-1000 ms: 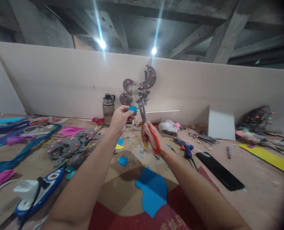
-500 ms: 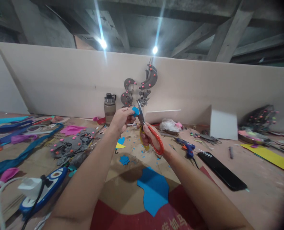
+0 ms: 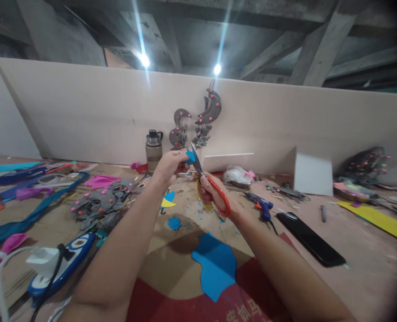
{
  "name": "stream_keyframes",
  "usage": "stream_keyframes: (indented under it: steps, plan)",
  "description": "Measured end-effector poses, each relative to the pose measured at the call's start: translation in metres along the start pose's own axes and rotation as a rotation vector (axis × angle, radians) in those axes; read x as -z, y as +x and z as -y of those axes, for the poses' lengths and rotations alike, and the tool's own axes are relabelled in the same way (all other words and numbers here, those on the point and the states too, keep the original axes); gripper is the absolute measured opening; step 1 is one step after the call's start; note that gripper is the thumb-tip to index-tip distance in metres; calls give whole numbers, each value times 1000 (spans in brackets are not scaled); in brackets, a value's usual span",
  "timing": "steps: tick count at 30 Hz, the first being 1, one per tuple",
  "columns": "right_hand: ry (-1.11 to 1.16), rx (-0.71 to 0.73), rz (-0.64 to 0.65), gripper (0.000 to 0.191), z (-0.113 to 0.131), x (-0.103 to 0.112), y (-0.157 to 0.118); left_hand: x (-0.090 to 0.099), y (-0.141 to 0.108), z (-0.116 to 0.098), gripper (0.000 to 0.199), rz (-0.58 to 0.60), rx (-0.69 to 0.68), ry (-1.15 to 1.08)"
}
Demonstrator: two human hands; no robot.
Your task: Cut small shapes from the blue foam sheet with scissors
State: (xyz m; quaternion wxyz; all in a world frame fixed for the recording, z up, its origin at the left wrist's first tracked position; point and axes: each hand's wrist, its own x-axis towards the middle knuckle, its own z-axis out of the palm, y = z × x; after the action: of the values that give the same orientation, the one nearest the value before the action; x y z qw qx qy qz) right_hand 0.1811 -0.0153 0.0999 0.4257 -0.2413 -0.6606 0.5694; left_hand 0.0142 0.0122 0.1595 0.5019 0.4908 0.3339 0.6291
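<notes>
My left hand (image 3: 169, 167) pinches a small piece of blue felt-like sheet (image 3: 190, 157) between thumb and fingers. In my right hand (image 3: 209, 190) is a pair of scissors (image 3: 222, 196) with red and yellow handles, its blades pointing up and parted at the blue piece's right edge. Below the hands, a small scalloped blue cutout (image 3: 174, 223) lies on the cardboard, and tiny blue scraps are scattered around. Closer to me rests a larger blue sheet (image 3: 215, 266) with an irregular cut outline. A blue and yellow cutout (image 3: 168, 201) lies partly behind my left forearm.
A bottle (image 3: 154, 152) stands against the white partition (image 3: 84, 112), where grey moon-shaped hangings (image 3: 212, 107) hang. To the right lie a glue gun (image 3: 263, 208) and a black phone (image 3: 309, 239). On the left are a power strip (image 3: 64, 264) and grey decorated pieces (image 3: 101, 203).
The scissor handles have spread slightly apart. Both hands stay in nearly the same place, with the blue piece shifted very slightly.
</notes>
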Motion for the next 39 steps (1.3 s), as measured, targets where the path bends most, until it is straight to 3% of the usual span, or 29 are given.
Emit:
stream_keyframes:
  steps: [24,39]
  plan:
    - [-172,57,-8,49,11,-3,-4,1,-1,-2,13,1,6,1]
    - [-164,46,-6,48,15,-6,-5,0,-1,-2,14,-1,16,-6]
